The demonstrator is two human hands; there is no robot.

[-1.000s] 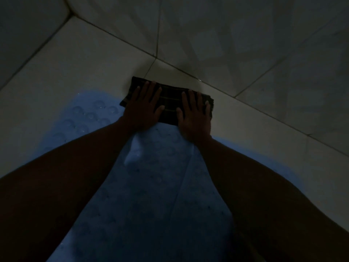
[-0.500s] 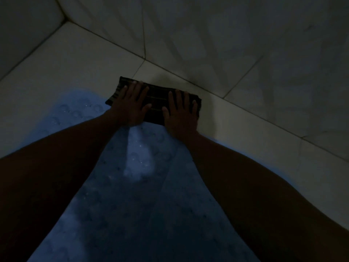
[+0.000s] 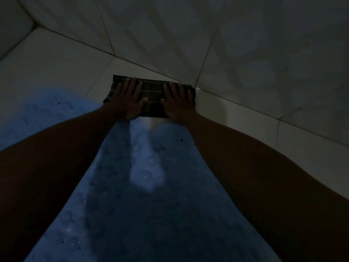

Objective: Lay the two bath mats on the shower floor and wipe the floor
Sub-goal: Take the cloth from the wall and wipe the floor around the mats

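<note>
A dark striped folded cloth (image 3: 153, 99) lies flat on the pale tiled shower floor (image 3: 56, 69), close to the base of the far wall. My left hand (image 3: 128, 100) presses flat on the cloth's left part, fingers spread. My right hand (image 3: 178, 102) presses flat on its right part. Below my arms a blue bath mat (image 3: 143, 195) with round bumps covers the floor. Whether this is one mat or two overlapping ones I cannot tell in the dim light.
The tiled wall (image 3: 245, 44) rises just beyond the cloth, meeting the floor along a diagonal line. A second wall (image 3: 11, 25) closes the corner at upper left. Bare floor tiles (image 3: 292, 148) show to the right of my right arm. The light is very dim.
Both hands have slid the cloth along the floor to the right and closer to the wall's base. The hands now sit further apart on the cloth.
</note>
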